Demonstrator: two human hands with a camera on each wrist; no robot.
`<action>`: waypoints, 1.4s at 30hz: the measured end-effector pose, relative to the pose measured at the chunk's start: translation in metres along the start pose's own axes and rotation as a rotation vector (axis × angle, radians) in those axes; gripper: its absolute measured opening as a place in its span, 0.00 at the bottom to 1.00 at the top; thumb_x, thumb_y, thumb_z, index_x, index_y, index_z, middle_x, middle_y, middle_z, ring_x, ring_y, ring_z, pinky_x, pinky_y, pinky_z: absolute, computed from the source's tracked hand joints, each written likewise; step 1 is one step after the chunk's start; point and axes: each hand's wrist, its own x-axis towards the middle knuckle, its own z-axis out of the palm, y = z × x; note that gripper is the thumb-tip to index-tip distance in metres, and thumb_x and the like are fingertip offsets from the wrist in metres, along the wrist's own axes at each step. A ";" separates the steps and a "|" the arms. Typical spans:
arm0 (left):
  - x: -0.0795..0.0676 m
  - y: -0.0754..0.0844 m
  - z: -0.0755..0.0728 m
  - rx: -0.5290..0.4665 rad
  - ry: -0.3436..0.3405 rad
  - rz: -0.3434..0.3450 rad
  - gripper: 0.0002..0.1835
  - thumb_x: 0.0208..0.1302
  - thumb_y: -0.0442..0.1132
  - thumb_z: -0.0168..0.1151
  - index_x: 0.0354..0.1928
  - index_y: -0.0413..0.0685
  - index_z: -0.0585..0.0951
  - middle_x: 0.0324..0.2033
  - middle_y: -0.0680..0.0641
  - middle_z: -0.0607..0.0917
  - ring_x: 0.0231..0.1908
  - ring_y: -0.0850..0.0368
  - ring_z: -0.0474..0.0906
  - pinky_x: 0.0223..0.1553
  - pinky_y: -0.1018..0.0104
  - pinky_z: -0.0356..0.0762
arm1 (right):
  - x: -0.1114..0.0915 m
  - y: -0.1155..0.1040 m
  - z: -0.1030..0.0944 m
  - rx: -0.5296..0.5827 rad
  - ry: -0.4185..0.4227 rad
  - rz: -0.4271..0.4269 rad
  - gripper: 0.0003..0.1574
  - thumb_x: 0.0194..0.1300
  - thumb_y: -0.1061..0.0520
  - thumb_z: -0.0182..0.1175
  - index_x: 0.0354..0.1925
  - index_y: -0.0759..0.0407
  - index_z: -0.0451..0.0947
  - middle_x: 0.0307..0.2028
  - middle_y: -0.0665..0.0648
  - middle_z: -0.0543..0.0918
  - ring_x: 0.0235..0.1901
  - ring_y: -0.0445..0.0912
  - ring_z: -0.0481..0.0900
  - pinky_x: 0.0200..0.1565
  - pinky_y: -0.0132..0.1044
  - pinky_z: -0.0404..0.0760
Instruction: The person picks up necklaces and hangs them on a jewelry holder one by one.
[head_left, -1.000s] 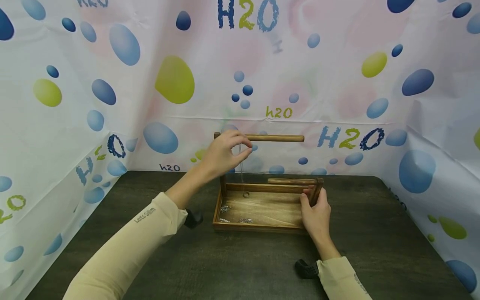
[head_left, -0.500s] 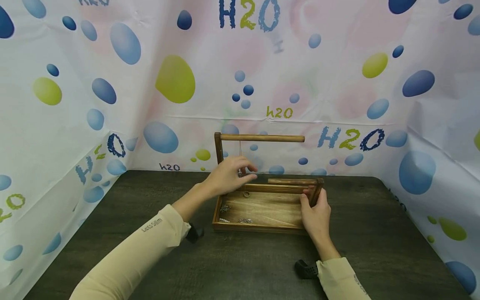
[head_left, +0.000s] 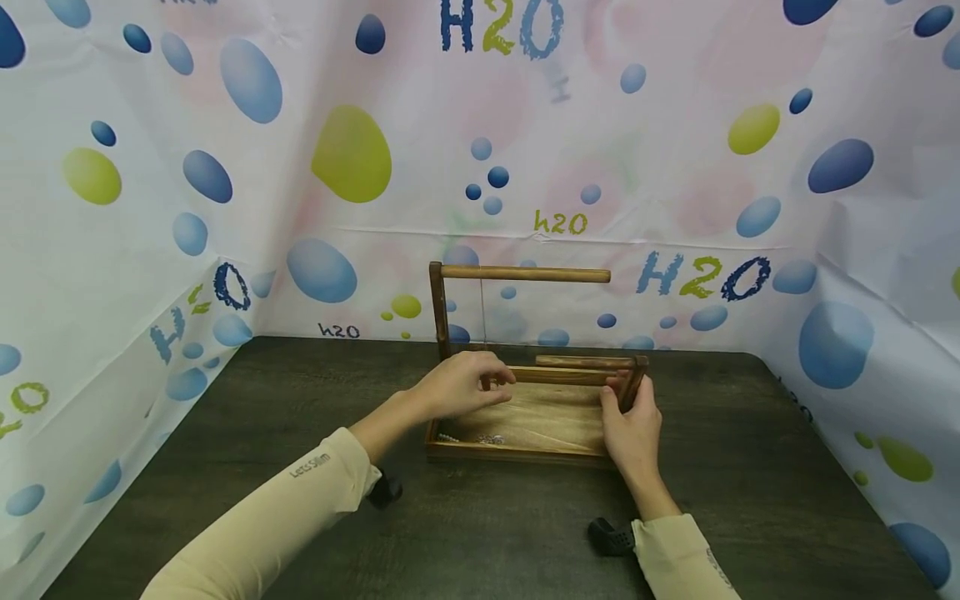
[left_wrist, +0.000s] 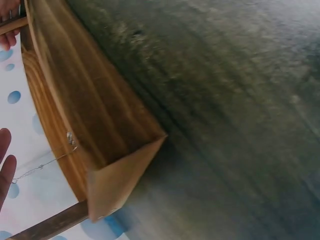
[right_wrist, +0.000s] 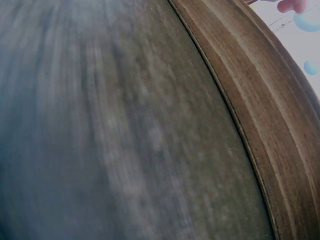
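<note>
A wooden jewelry stand [head_left: 555, 457] with a shallow tray and two bars stands on the table. From its tall upper bar [head_left: 536, 273] a thin chain necklace [head_left: 482, 308] hangs down toward the tray; the lower end is hidden behind my left hand [head_left: 467, 385] in the head view. That hand is over the tray's left part, thumb and index finger apart, with the fingertips overlapping the chain in the left wrist view. My right hand [head_left: 632, 429] grips the stand's right end at the short post [head_left: 635, 379]. Small silvery jewelry [head_left: 491, 439] lies in the tray's front left.
The dark wood-grain table [head_left: 480, 533] runs back to a white curtain [head_left: 637, 167] printed with blue and green drops. The lower bar [head_left: 585, 362] reaches left from the short post. Black wrist cameras [head_left: 611, 537] are strapped at both cuffs.
My left hand has come down from the upper bar to the tray, leaving the necklace hanging on the bar. The right hand keeps its grip on the stand.
</note>
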 end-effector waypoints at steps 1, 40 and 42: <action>-0.001 0.000 0.001 0.002 -0.010 -0.005 0.11 0.69 0.42 0.67 0.50 0.49 0.86 0.42 0.51 0.85 0.36 0.61 0.80 0.37 0.71 0.79 | 0.000 0.000 0.000 -0.002 -0.002 0.000 0.19 0.72 0.59 0.59 0.60 0.59 0.72 0.49 0.59 0.84 0.48 0.47 0.81 0.47 0.32 0.74; -0.017 -0.019 0.037 0.004 -0.285 -0.056 0.04 0.68 0.43 0.68 0.38 0.55 0.89 0.32 0.61 0.82 0.31 0.70 0.75 0.34 0.73 0.77 | 0.001 0.001 0.001 -0.003 -0.008 0.009 0.20 0.73 0.58 0.58 0.60 0.59 0.71 0.50 0.60 0.84 0.50 0.50 0.81 0.49 0.38 0.74; -0.017 -0.019 0.037 -0.002 -0.288 -0.054 0.03 0.67 0.42 0.69 0.37 0.55 0.89 0.32 0.61 0.83 0.31 0.70 0.76 0.34 0.73 0.77 | 0.001 0.001 0.001 0.000 -0.008 0.005 0.20 0.73 0.59 0.59 0.60 0.58 0.71 0.50 0.60 0.84 0.49 0.50 0.81 0.48 0.39 0.74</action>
